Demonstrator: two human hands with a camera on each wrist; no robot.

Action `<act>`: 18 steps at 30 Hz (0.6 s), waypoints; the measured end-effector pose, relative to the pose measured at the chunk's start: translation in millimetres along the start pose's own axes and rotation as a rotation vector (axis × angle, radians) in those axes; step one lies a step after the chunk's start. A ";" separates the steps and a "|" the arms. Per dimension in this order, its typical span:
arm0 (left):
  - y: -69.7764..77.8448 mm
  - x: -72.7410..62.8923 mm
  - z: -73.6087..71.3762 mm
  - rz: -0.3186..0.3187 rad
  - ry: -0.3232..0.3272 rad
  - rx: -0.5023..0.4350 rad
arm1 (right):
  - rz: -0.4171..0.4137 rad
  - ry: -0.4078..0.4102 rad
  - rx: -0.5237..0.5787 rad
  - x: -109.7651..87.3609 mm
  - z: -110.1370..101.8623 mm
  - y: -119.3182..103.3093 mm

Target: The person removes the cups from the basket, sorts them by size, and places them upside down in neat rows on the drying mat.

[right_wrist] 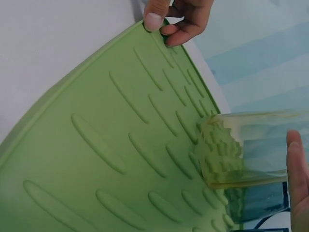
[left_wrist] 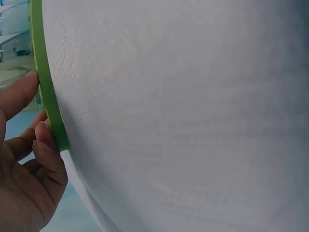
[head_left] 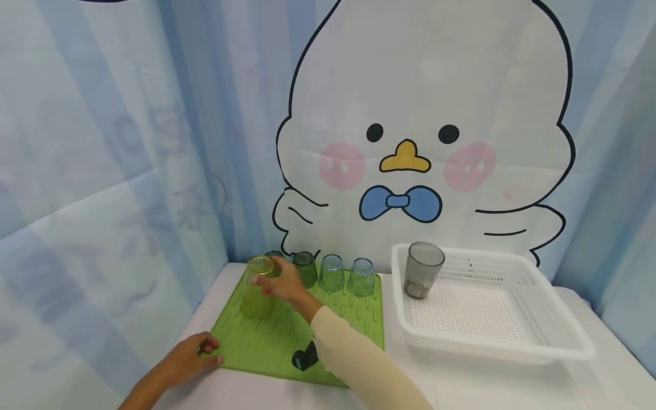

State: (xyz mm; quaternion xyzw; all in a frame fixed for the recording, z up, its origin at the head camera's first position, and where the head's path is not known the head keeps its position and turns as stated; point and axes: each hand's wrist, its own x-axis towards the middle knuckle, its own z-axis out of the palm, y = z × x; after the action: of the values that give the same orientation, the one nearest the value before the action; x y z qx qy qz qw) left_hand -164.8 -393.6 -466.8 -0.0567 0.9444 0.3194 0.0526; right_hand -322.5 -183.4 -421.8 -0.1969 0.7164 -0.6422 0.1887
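A tall yellow-tinted drinking glass (head_left: pixel 258 296) stands upside down on the left part of a green drying mat (head_left: pixel 277 347). My right hand (head_left: pixel 282 282) holds this glass near its upper end, thumb on the near side. In the right wrist view, the rim of the glass (right_wrist: pixel 219 150) lies against the ribbed mat and only part of the hand (right_wrist: pixel 298 179) shows. At the mat's near left corner, my left hand (head_left: pixel 192 359) pinches the edge between thumb and fingers. The left wrist view has the fingers (left_wrist: pixel 46 154) against the green edge.
Several smaller glasses stand upside down along the mat's back edge, among them a dark one (head_left: pixel 306 270) and two bluish ones (head_left: pixel 332 273). To the right, a white plastic basket (head_left: pixel 492 350) holds a tilted grey glass (head_left: pixel 424 267). A printed curtain (head_left: pixel 410 85) hangs behind.
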 end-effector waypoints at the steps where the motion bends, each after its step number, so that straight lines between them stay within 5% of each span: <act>1: -0.2 0.2 0.3 0.003 0.003 0.002 | 0.001 0.007 -0.013 -0.5 0.1 -0.1; 18: -2.0 1.4 1.3 0.029 -0.004 0.013 | 0.010 -0.065 -0.178 0.3 -11.1 -0.3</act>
State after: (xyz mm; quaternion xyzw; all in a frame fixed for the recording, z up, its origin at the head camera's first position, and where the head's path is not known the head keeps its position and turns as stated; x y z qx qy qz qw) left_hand -165.9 -394.5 -469.3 -0.0422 0.9472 0.3140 0.0501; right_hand -328.6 -174.2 -420.3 -0.2301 0.7652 -0.5682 0.1968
